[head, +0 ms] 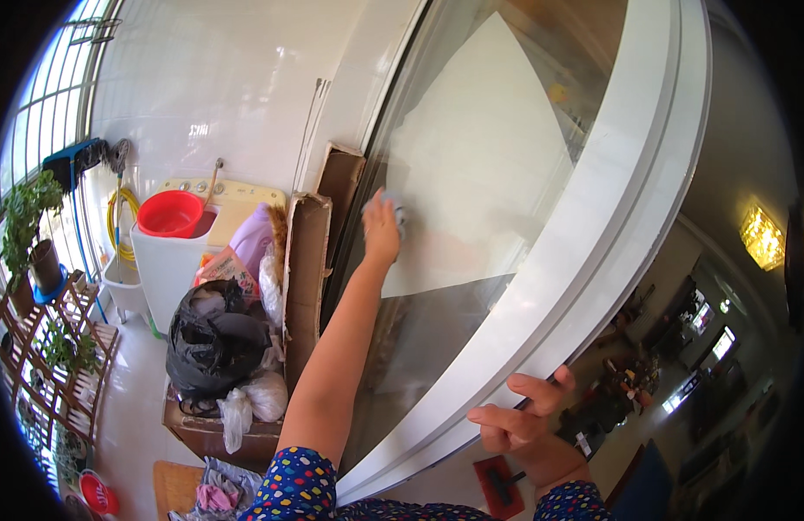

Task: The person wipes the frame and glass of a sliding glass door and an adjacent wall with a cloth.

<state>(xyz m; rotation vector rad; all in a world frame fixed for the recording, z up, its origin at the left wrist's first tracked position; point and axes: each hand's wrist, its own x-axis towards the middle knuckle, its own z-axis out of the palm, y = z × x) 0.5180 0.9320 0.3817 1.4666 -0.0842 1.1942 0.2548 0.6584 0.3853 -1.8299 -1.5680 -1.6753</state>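
Note:
My left hand [381, 228] is stretched out against the glass pane [470, 176] of a white-framed sliding door. Beneath its fingers, a greyish cloth [397, 207] is pressed on the glass, partly hidden and a little blurred. A large pale reflection or sheet shows in the pane; which of the two cannot be told. At the lower right, my right hand [522, 417] rests by the outer edge of the white door frame [545, 286], fingers bent and apart, with no object visible in it. Both forearms come out of dark blue sleeves with coloured dots.
Open cardboard boxes [307, 260] stand upright left of the glass. Beside them, a black plastic bag [216, 345] sits on a brown cabinet [213, 433]. Behind are a washing machine [161, 280] with a red basin [171, 213], and a wooden plant rack [50, 365]. A red-headed brush or dustpan [490, 485] lies low right.

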